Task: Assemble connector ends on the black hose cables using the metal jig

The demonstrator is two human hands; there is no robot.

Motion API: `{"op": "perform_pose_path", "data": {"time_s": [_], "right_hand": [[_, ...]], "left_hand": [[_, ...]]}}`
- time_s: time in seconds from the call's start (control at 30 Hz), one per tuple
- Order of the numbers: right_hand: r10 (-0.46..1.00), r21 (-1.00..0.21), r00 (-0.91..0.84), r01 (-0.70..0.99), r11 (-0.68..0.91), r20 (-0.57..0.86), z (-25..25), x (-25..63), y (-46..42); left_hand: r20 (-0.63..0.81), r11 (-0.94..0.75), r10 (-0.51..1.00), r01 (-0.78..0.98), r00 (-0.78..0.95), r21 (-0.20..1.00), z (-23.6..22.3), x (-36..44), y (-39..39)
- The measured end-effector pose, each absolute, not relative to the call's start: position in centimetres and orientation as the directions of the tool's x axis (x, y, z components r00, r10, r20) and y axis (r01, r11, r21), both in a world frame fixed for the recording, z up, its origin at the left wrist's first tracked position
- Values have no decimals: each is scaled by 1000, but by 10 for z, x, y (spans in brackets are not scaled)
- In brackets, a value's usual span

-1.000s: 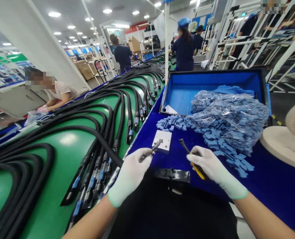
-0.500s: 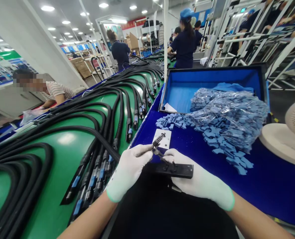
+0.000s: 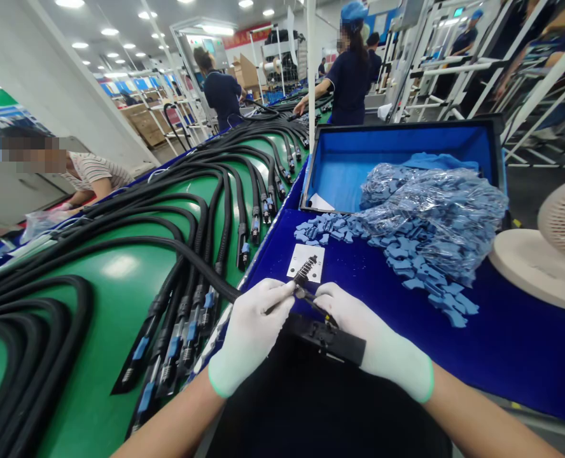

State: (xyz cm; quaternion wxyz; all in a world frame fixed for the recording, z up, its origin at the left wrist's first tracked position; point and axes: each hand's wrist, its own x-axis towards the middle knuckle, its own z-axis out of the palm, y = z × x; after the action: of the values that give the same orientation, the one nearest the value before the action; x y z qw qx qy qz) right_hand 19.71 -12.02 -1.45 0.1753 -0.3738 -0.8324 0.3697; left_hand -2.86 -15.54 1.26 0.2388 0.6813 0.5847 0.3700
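White knitted gloves cover the wearer's two hands, which work close together over the near edge of a dark blue bench [image 3: 478, 356]. The left hand [image 3: 256, 331] is closed in a pinch, thumb against fingers, on a slim black ribbed piece [image 3: 307, 267] that points up and away, its far end seen against a small white plate [image 3: 298, 256]. The right hand [image 3: 366, 331] is curled shut around a dark tool [image 3: 318, 306] showing a bit of yellow; its tip is at the ribbed piece's lower end, though whether they touch cannot be told. Just below the fingers is a black block [image 3: 327, 340]. Beyond, loose blue clips [image 3: 418, 273] spill beside a clear plastic bag [image 3: 435, 210] of more clips, partly inside a blue tray [image 3: 340, 140]. A beige fan [image 3: 521, 267] stands at right. At left, black hoses [image 3: 194, 257] curve across a green surface [image 3: 120, 267]. Far back, a red banner [image 3: 247, 37] carries pale characters, too small to read; the plate shows dark spots but no legible lettering.
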Motion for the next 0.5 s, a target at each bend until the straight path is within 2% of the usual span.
{"op": "perform_pose_path", "data": {"time_s": [0.07, 0.13, 0.2, 0.23, 0.33, 0.43, 0.5], "right_hand": [[762, -682, -647, 571, 458, -31, -26, 194, -118], [783, -645, -620, 620, 446, -55, -32, 192, -118], [812, -676, -583, 603, 423, -11, -32, 193, -119], [826, -704, -564, 575, 417, 29, -30, 194, -119], [820, -747, -564, 503, 435, 98, -25, 200, -119], [805, -733, -593, 550, 400, -5, -28, 201, -114], [823, -686, -563, 630, 365, -80, -34, 197, -108]], "left_hand": [[41, -70, 997, 509, 68, 858, 16, -34, -145], [-148, 91, 973, 300, 174, 950, 22, -39, -130], [-191, 148, 930, 153, 315, 977, 28, -40, -114], [-179, 136, 916, 142, 359, 981, 29, -39, -106], [-139, 36, 931, 296, 337, 955, 32, -34, -92], [-139, 1, 955, 468, 261, 884, 32, -28, -91], [-132, -3, 966, 518, 224, 855, 32, -25, -92]]}}
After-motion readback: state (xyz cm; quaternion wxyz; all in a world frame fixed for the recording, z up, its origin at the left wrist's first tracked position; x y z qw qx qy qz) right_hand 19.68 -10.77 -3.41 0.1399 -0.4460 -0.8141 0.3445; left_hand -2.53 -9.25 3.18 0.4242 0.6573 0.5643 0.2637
